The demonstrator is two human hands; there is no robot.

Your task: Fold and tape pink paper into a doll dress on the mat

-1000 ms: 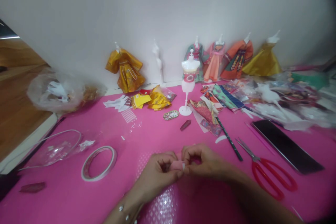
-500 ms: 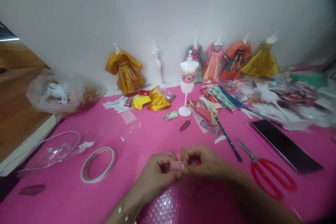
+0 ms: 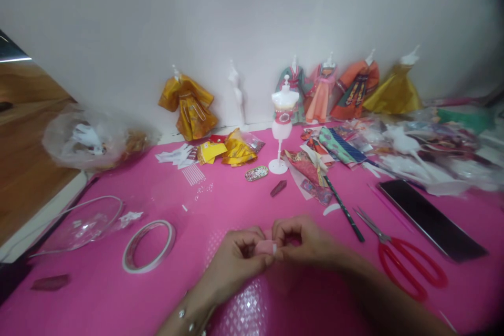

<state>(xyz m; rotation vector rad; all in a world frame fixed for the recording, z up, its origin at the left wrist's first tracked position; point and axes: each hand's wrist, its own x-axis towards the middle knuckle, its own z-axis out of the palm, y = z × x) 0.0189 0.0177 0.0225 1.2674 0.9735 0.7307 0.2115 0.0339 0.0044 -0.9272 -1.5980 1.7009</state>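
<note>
Between my two hands, low in the middle of the view, is a small piece of pink fabric [image 3: 264, 247] with a white patch at its right edge. My left hand [image 3: 240, 254] pinches its left side, thumb and fingers closed. At the right edge, my right hand [image 3: 303, 241] is closed on the same fabric, its thumb and forefinger meeting by the white patch. Beyond the hands stands a white mini mannequin [image 3: 281, 128] with a pink band and a bead ring at its waist. A dark red fabric scrap [image 3: 278, 188] and a patterned oval case [image 3: 256, 173] lie before it.
Red-handled scissors [image 3: 411, 260], a black phone [image 3: 431, 220] and a dark pencil [image 3: 346, 212] lie to the right. A tape roll [image 3: 169, 244] is at left. Dressed mannequins, such as one in a gold robe [image 3: 189, 105], line the wall. Plastic bags [image 3: 437, 152] crowd the right back.
Both hands keep their pinch on the pink fabric, almost unmoved. The whole scene has shifted very slightly to the right in view.
</note>
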